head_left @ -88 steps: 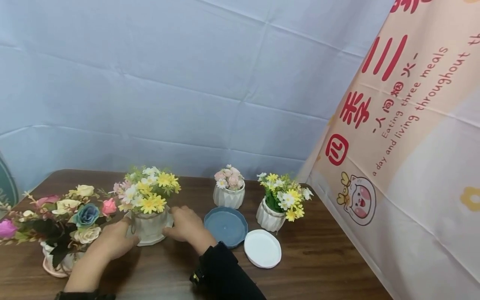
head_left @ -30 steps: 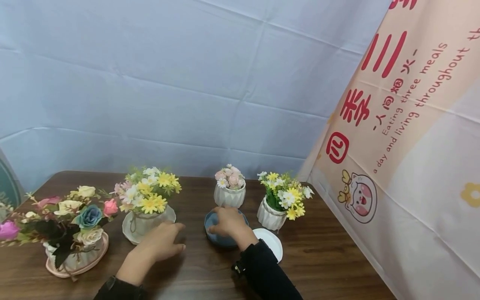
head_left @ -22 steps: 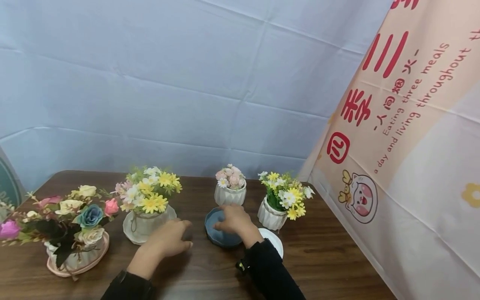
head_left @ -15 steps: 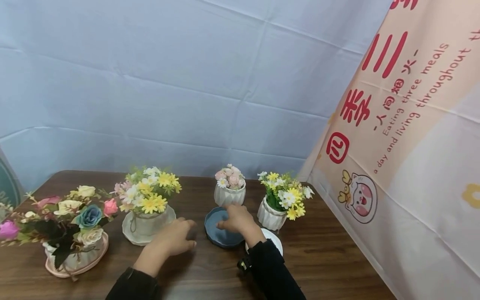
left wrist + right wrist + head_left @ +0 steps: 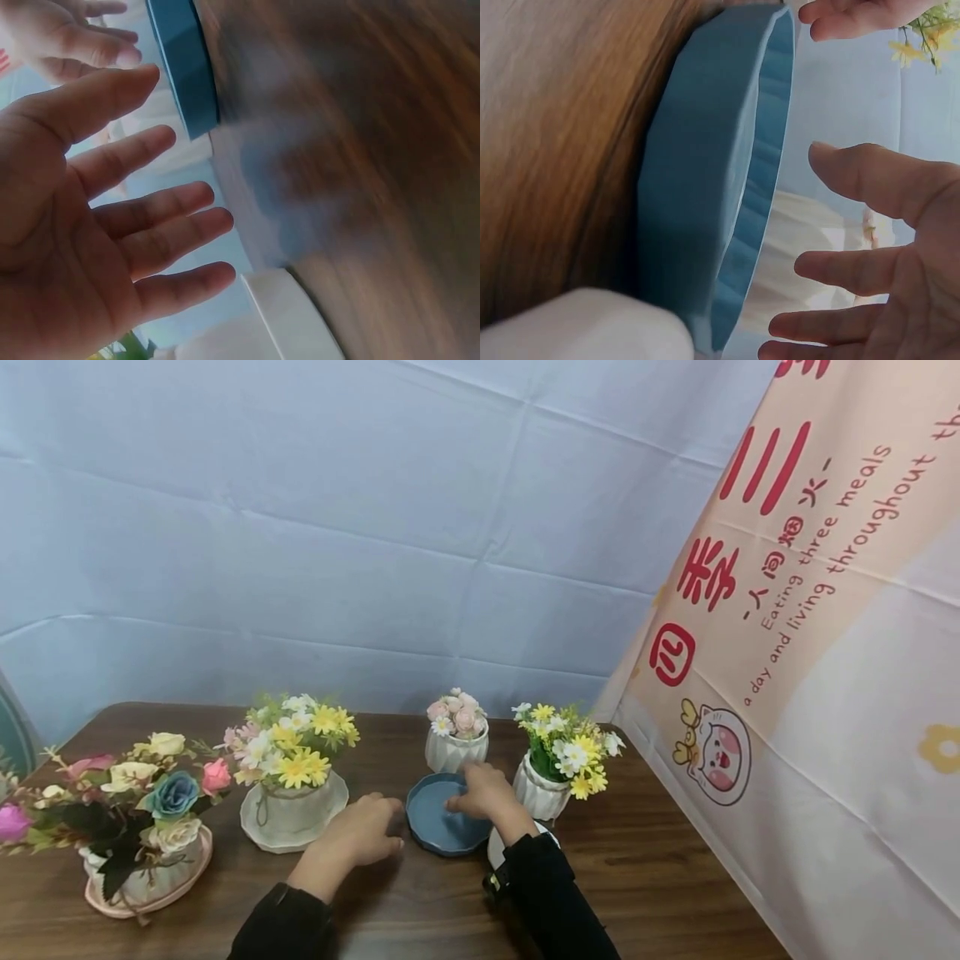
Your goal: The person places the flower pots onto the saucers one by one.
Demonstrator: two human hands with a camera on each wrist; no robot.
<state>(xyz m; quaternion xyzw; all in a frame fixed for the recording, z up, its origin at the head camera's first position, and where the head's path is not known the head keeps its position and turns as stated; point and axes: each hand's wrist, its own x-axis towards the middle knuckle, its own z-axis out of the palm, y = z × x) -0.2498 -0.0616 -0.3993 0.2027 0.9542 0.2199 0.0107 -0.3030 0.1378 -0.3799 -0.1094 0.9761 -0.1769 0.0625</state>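
A round blue saucer (image 5: 442, 818) lies in the middle of the table. My right hand (image 5: 483, 795) hovers over its right side, fingers apart and holding nothing; in the right wrist view a gap shows between the fingers and the saucer rim (image 5: 690, 165). Just left of the saucer, my left hand (image 5: 356, 835) is held above the table with its fingers spread, as the left wrist view shows. Left of that hand, a pot of yellow and white flowers (image 5: 300, 764) sits on a pale saucer (image 5: 258, 831). My right forearm partly hides a small white saucer (image 5: 497, 852).
Behind the blue saucer stands a small ribbed white pot with pink flowers (image 5: 456, 752). Another white pot with yellow and white flowers (image 5: 540, 789) is to its right. At far left, a mixed-rose arrangement (image 5: 157, 810) sits on a pink-rimmed saucer. A printed cloth (image 5: 795, 693) hangs at right.
Both hands have let go of the pot on the pale saucer and moved right. The right hand went to the blue saucer and lately drifted further right; the left followed to the saucer's left side.
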